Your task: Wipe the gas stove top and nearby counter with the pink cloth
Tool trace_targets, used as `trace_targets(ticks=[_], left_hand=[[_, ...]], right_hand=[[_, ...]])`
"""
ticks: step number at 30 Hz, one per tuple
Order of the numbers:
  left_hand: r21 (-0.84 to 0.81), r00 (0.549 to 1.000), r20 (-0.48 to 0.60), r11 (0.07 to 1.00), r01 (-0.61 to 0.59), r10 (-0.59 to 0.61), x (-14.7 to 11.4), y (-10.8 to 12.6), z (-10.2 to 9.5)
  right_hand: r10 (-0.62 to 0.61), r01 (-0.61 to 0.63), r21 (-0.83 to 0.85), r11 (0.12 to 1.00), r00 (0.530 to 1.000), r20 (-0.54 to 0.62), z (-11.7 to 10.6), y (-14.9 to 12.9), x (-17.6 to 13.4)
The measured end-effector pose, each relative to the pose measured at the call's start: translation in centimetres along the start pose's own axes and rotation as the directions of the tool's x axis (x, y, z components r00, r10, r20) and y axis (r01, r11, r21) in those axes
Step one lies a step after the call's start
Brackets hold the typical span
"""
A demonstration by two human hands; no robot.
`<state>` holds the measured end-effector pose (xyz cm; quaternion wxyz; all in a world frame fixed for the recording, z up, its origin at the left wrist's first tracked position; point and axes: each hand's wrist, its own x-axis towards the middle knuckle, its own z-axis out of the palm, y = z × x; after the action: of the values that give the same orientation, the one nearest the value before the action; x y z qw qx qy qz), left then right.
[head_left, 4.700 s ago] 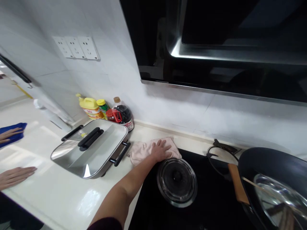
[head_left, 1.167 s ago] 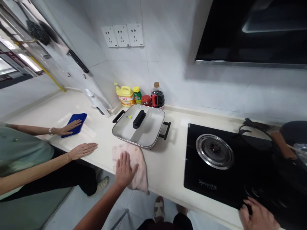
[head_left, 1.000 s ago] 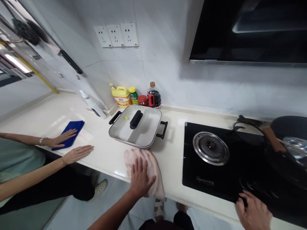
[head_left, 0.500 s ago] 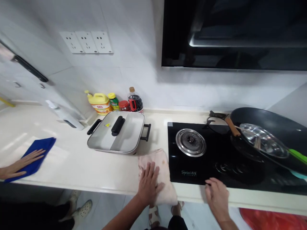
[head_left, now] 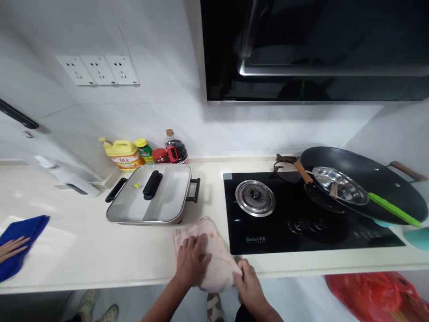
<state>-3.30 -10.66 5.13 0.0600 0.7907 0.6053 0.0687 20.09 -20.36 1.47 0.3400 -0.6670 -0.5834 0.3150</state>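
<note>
A pale pink cloth [head_left: 214, 264] lies over the counter's front edge, left of the stove, part of it hanging down. My left hand [head_left: 192, 260] rests flat on top of it with the fingers stretched out. At the cloth's lower right corner, my right hand [head_left: 248, 286] pinches the fabric between thumb and fingers. Just behind the cloth stands a rectangular electric pan [head_left: 174, 192] under a lid with a black handle. The black glass stove [head_left: 234, 232] begins right beside the cloth.
A co-worker's hand [head_left: 13, 248] presses a blue cloth [head_left: 28, 230] at far left. Bottles, including a yellow detergent jug [head_left: 124, 156], line the wall. A large wok [head_left: 395, 188] holds a metal bowl and a green-handled utensil. A red plastic bag [head_left: 378, 290] sits below the counter.
My right hand has moved left from the stove's front edge and taken hold of the cloth's corner. My left hand stays flat on the cloth. The view has shifted right.
</note>
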Motion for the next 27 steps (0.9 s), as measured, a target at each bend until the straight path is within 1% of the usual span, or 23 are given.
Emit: trace_targets(ticks=[2, 3, 5, 7, 8, 9, 11, 12, 13, 14, 17, 19, 21, 24, 25, 27], left_hand=[[0.000, 1.000, 0.012, 1.000, 0.003, -0.003, 0.6, 0.5, 0.3], [-0.008, 1.000, 0.010, 1.000, 0.003, -0.003, 0.9, 0.8, 0.7], [-0.063, 1.000, -0.020, 0.998, -0.011, 0.009, 1.6, 1.9, 1.8], [-0.156, 0.996, -0.078, 0.986, -0.065, 0.053, 2.3, 3.4, 2.9], [-0.196, 0.991, -0.108, 0.975, -0.102, 0.082, 2.7, 4.2, 3.3], [-0.224, 0.985, -0.132, 0.964, -0.140, 0.112, 3.0, 5.0, 3.7], [-0.246, 0.974, -0.156, 0.949, -0.198, 0.163, 3.3, 6.2, 4.1], [-0.253, 0.969, -0.167, 0.941, -0.223, 0.184, 3.2, 6.5, 4.2], [-0.266, 0.961, -0.189, 0.931, -0.249, 0.203, 3.1, 6.6, 4.2], [-0.281, 0.951, -0.218, 0.919, -0.278, 0.221, 2.8, 6.5, 4.2], [-0.319, 0.913, -0.311, 0.876, -0.363, 0.265, 1.6, 5.6, 4.2], [-0.325, 0.893, -0.352, 0.858, -0.397, 0.280, 0.9, 5.0, 4.2], [-0.331, 0.879, -0.381, 0.846, -0.418, 0.285, 0.4, 4.7, 4.0], [-0.342, 0.873, -0.387, 0.833, -0.435, 0.297, 0.0, 4.2, 3.7], [-0.342, 0.877, -0.379, 0.836, -0.430, 0.296, -0.2, 3.7, 3.6], [-0.323, 0.892, -0.365, 0.862, -0.390, 0.267, -0.7, 1.9, 3.6]], right_hand=[[0.075, -0.076, 0.118, 0.990, 0.997, 0.019, -1.8, -0.2, 1.0], [0.084, -0.089, 0.133, 0.987, 0.996, 0.040, -3.0, -0.3, 1.8], [0.067, -0.071, 0.072, 0.995, 0.996, 0.056, -5.8, -0.4, 3.9], [0.027, -0.026, -0.092, 0.995, 1.000, 0.009, -8.9, -0.4, 6.4], [0.009, -0.018, -0.208, 0.978, 0.999, -0.047, -10.3, -0.3, 7.6], [-0.006, -0.036, -0.331, 0.943, 0.992, -0.125, -11.4, -0.2, 8.6], [-0.025, -0.145, -0.526, 0.838, 0.953, -0.303, -12.5, 0.1, 9.6], [-0.029, -0.206, -0.576, 0.791, 0.928, -0.372, -12.5, 0.4, 9.5], [-0.027, -0.248, -0.601, 0.760, 0.912, -0.410, -11.9, 0.7, 9.1], [-0.016, -0.269, -0.612, 0.744, 0.908, -0.418, -10.9, 1.1, 8.3], [0.063, -0.288, -0.624, 0.727, 0.932, -0.356, -6.2, 2.4, 5.3], [0.122, -0.319, -0.627, 0.710, 0.934, -0.337, -3.4, 2.8, 4.4], [0.203, -0.357, -0.621, 0.698, 0.930, -0.307, -1.8, 2.4, 5.3], [0.332, -0.400, -0.612, 0.683, 0.915, -0.228, -1.5, 0.2, 9.4], [0.353, -0.393, -0.613, 0.685, 0.916, -0.193, -1.5, -0.8, 10.9], [0.340, -0.325, -0.618, 0.716, 0.935, -0.097, -1.0, -2.7, 13.1]])
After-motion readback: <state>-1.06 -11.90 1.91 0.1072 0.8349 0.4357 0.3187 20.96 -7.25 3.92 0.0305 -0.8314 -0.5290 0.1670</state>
